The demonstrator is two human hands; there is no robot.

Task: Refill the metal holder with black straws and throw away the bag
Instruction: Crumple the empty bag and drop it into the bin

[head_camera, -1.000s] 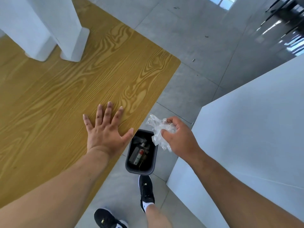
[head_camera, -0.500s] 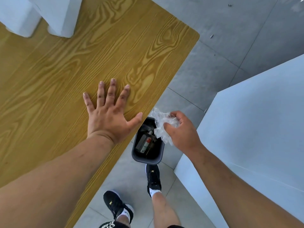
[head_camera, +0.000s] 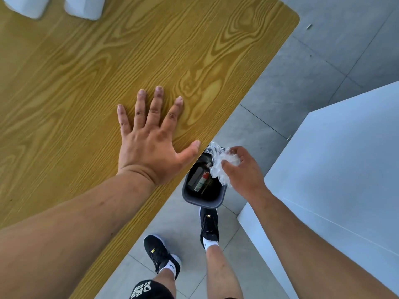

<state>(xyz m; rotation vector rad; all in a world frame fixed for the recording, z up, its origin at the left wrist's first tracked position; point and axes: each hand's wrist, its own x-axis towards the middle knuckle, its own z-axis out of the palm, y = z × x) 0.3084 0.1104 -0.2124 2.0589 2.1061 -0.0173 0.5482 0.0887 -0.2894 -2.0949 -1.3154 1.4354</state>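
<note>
My left hand (head_camera: 149, 145) lies flat and open on the table (head_camera: 86, 72) while my right hand (head_camera: 241, 169) squeezes the crumpled bag (head_camera: 222, 165) right over what looks like the bin (head_camera: 203, 201), so I should let go with the bag over the middle.

The counter (head_camera: 90, 67) is yellow-brown with a swirling wood-grain pattern. The floor (head_camera: 302, 78) is grey in large tiles. The bin (head_camera: 205, 204) is dark grey, black inside, holding an item with a red top (head_camera: 206, 175). The crumpled bag (head_camera: 220, 167) is clear plastic. The shoes (head_camera: 209, 227) are black with small yellow marks, the socks (head_camera: 210, 242) white. The block (head_camera: 345, 169) at the right is white.
</note>
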